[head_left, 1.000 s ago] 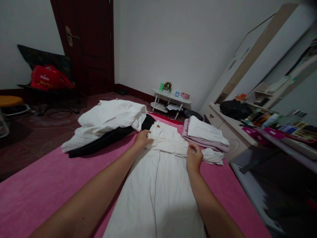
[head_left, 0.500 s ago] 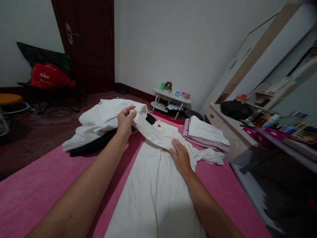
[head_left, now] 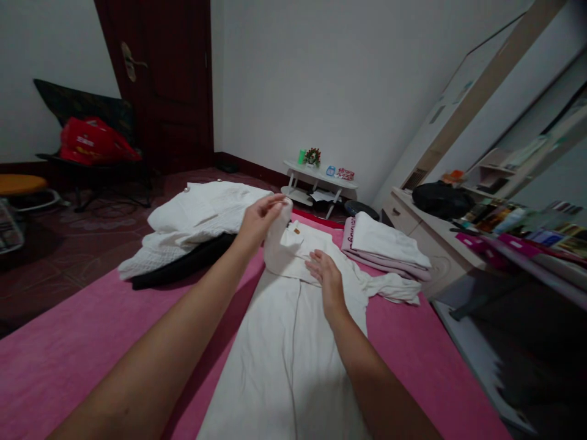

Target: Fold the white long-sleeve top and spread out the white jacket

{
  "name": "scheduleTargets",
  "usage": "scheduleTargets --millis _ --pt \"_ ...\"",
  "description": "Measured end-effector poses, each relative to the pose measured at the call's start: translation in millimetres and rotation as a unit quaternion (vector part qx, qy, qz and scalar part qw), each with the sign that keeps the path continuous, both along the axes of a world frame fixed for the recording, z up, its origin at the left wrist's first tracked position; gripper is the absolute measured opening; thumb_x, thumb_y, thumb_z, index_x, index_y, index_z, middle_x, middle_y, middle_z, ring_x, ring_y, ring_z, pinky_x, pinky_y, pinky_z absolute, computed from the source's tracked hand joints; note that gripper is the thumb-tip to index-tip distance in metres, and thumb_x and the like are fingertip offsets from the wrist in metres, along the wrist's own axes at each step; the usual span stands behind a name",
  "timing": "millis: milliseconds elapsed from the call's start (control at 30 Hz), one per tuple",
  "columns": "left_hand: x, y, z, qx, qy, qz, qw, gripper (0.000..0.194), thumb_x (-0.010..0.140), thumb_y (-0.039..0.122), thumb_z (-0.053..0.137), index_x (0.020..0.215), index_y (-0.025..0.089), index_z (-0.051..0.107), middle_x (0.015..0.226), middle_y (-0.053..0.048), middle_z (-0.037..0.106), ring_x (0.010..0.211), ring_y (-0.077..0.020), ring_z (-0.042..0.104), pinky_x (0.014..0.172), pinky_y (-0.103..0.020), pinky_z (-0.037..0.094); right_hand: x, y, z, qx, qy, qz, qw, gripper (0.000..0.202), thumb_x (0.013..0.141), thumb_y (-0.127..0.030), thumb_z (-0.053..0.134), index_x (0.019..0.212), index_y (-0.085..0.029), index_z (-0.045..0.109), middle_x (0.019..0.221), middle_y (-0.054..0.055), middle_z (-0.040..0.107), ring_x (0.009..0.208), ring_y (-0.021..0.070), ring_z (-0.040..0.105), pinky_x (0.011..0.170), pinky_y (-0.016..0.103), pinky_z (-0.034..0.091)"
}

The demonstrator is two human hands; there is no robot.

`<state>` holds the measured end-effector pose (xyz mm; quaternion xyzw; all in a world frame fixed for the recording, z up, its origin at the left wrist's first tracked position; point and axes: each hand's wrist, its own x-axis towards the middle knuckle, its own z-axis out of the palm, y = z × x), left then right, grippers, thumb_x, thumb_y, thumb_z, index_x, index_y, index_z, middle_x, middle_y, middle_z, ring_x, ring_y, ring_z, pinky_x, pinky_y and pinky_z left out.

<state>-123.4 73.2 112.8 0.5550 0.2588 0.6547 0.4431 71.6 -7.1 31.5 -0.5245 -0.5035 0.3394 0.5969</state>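
A long white garment [head_left: 275, 342] lies stretched out over the pink bed cover, its collar end with a small brown label farthest from me. My left hand [head_left: 262, 223] pinches the end of its left sleeve [head_left: 276, 247] and holds it raised near the collar. The sleeve hangs folded inward from my fingers. My right hand [head_left: 328, 278] is open, fingers extended, just over the chest of the garment; I cannot tell whether it touches the cloth. The other sleeve [head_left: 394, 287] lies crumpled out to the right.
White clothes [head_left: 206, 211] are heaped on a folded black one at the left. Folded white and pinkish clothes [head_left: 385, 244] sit at the right on the pink cover [head_left: 82, 342]. Beyond are a small white table [head_left: 321, 177], a dresser [head_left: 403, 214] and a chair with a red bag [head_left: 94, 140].
My left hand has moved right with the sleeve end, bringing it toward the collar. My right hand has turned more on edge, its fingers spread, where it lay on the cloth before.
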Motion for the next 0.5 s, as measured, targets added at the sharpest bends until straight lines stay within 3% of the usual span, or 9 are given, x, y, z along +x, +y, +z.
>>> scheduleTargets --millis 67,100,167,233,300,367,433,500 --pt "15.9 -13.3 5.9 -0.016 0.029 -0.186 0.982 0.054 0.085 0.054 0.054 0.127 0.020 0.055 0.115 -0.011 0.065 0.103 -0.0210 0.062 0.087 -0.033 0.047 16.3 3.0 -7.0 -0.036 0.160 -0.035 0.986 0.055 0.084 -0.062 0.044 0.115 -0.019 0.056 0.121 0.011 0.063 0.094 0.0223 0.066 0.075 0.036 0.053" --pt "22.0 -16.8 6.0 -0.026 0.037 -0.245 0.968 0.058 0.087 0.059 0.048 0.130 0.021 0.052 0.116 -0.012 0.064 0.104 -0.0212 0.062 0.089 -0.034 0.047 25.8 3.8 -10.6 -0.053 0.216 -0.050 0.974 0.054 0.083 -0.063 0.044 0.111 -0.019 0.056 0.116 0.011 0.065 0.089 0.0211 0.067 0.069 0.034 0.053" --pt "29.7 -16.7 -0.6 -0.041 0.060 -0.270 0.960 0.060 0.089 0.062 0.042 0.128 0.018 0.054 0.114 -0.013 0.066 0.102 -0.0214 0.064 0.090 -0.035 0.047 43.7 4.5 -17.0 -0.081 0.290 -0.067 0.951 0.050 0.081 -0.063 0.047 0.102 -0.019 0.058 0.104 0.010 0.068 0.081 0.0191 0.066 0.064 0.031 0.053" --pt "33.1 -10.0 -15.3 -0.044 0.117 -0.197 0.972 0.054 0.088 0.058 0.046 0.115 0.014 0.062 0.105 -0.013 0.069 0.096 -0.0217 0.066 0.086 -0.034 0.048 54.6 4.0 -21.4 -0.096 0.299 -0.073 0.947 0.044 0.077 -0.057 0.055 0.097 -0.019 0.058 0.095 0.008 0.069 0.079 0.0187 0.066 0.067 0.032 0.054" --pt "35.5 -2.1 -34.3 -0.027 0.211 -0.093 0.973 0.040 0.085 0.047 0.054 0.098 0.011 0.069 0.095 -0.012 0.071 0.089 -0.0218 0.066 0.081 -0.033 0.049 55.8 2.2 -22.5 -0.082 0.228 -0.102 0.965 0.040 0.071 -0.047 0.063 0.099 -0.018 0.058 0.097 0.008 0.067 0.085 0.0205 0.065 0.074 0.036 0.054" --pt "38.6 2.0 -54.0 0.017 0.319 -0.024 0.947 0.026 0.084 0.033 0.056 0.088 0.012 0.071 0.089 -0.010 0.072 0.085 -0.0215 0.066 0.080 -0.033 0.050 49.2 -1.1 -19.9 -0.025 0.065 -0.156 0.985 0.041 0.069 -0.038 0.065 0.105 -0.018 0.059 0.109 0.010 0.065 0.099 0.0233 0.062 0.085 0.040 0.051" --pt "42.2 1.0 -72.3 0.084 0.418 -0.014 0.905 0.022 0.084 0.024 0.052 0.089 0.014 0.072 0.093 -0.009 0.072 0.090 -0.0209 0.066 0.084 -0.032 0.049 39.2 -5.7 -15.3 0.056 -0.135 -0.180 0.973 0.039 0.076 -0.032 0.058 0.113 -0.019 0.059 0.123 0.010 0.059 0.115 0.0236 0.054 0.099 0.042 0.043" --pt "45.2 -3.6 -88.2 0.152 0.504 -0.032 0.849 0.026 0.087 0.022 0.049 0.101 0.016 0.070 0.112 -0.009 0.068 0.107 -0.0218 0.061 0.094 -0.034 0.045 30.3 -9.7 -11.9 0.086 -0.316 -0.122 0.937 0.041 0.085 -0.030 0.048 0.123 -0.021 0.057 0.133 0.009 0.053 0.128 0.0219 0.043 0.109 0.043 0.031"
